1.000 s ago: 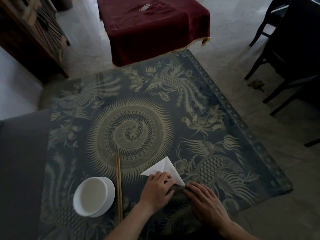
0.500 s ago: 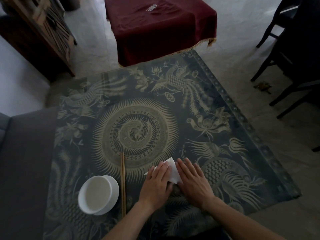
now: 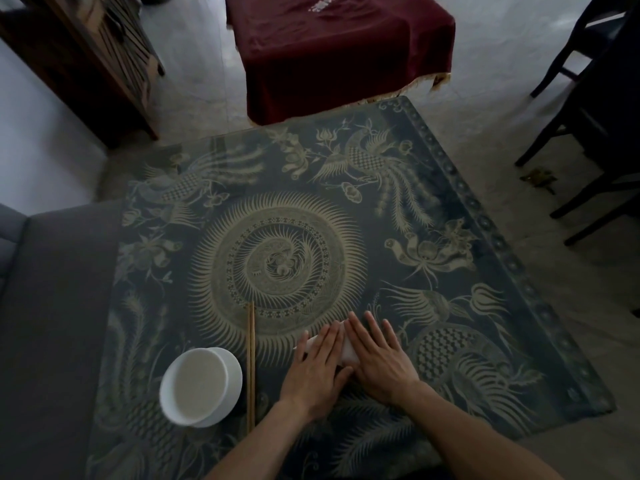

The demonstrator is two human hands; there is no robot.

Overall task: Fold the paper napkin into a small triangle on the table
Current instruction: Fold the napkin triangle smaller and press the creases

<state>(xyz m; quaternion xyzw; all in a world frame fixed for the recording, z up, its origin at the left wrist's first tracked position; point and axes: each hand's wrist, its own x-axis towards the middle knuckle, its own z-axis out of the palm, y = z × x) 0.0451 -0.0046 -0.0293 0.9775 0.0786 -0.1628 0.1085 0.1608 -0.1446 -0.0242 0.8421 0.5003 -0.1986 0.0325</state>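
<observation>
1. Head view: the table [image 3: 485,271] carries a dark patterned cloth with a pale sunburst medallion at its centre and birds and flowers around it.
2. Paper napkin [image 3: 349,353] lies on the near part of the table, just right of the chopsticks. It is mostly covered by both hands; only a white strip shows between them and a small white edge at the left hand's outer side. Its folded shape cannot be judged.
3. Left hand [image 3: 317,370] lies palm down on the napkin, fingers straight and held together, pressing flat.
4. Right hand [image 3: 377,356] lies palm down on the napkin's right part, fingers straight and slightly spread, fingertips on the cloth beyond the paper. The two hands lie side by side, the left thumb touching the right hand's base.
5. Chopsticks [image 3: 251,365] lie as a pair, pointing away from the person, between the bowl and the left hand, apart from both.
6. White bowl [image 3: 201,386] stands upright left of the chopsticks, near the table's left side.
7. Beyond the table: a dark red cloth [image 3: 343,46] draped over furniture; dark chairs [image 3: 595,109] at right; a wooden cabinet [image 3: 100,57] at upper left.
</observation>
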